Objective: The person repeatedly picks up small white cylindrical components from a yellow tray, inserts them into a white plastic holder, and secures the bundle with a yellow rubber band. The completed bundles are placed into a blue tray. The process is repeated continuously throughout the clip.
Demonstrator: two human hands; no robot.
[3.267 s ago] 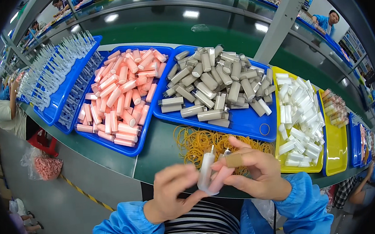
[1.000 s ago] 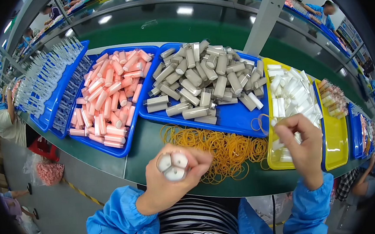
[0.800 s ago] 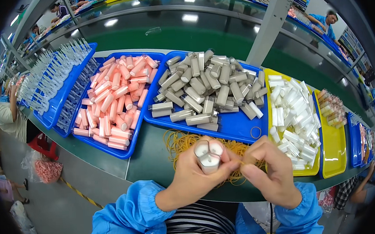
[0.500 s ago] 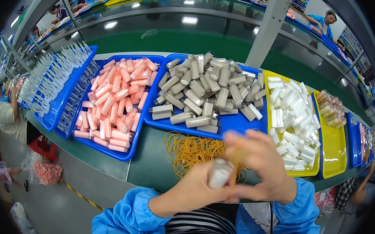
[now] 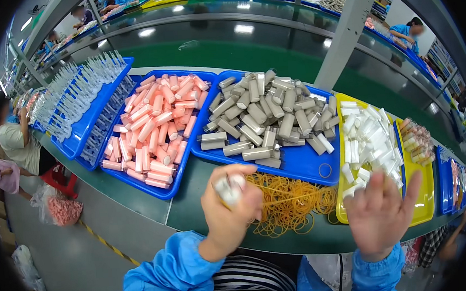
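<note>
My left hand (image 5: 228, 213) is wrapped round a small bundle of tubes (image 5: 229, 188) above the front edge of the table. Its whitish ends face up, blurred, and the fingers hide the rest. Beside it lies a heap of tan rubber bands (image 5: 288, 204). My right hand (image 5: 378, 216) is apart from the left, its fingers spread and nothing in them. It hovers at the front of a yellow tray (image 5: 343, 108) that holds white tubes (image 5: 373, 138).
A blue tray (image 5: 304, 166) of grey tubes (image 5: 265, 105) stands behind the bands. Left of it is a blue tray of pink tubes (image 5: 158, 123), then stacked trays of clear spiky pieces (image 5: 83, 91). Another yellow tray (image 5: 423, 200) stands far right. A metal post (image 5: 347, 40) rises behind.
My hands have parted: the left moved left with the bundle, and the right moved right and spread its fingers. The view has shifted a little, so the trays sit further right.
</note>
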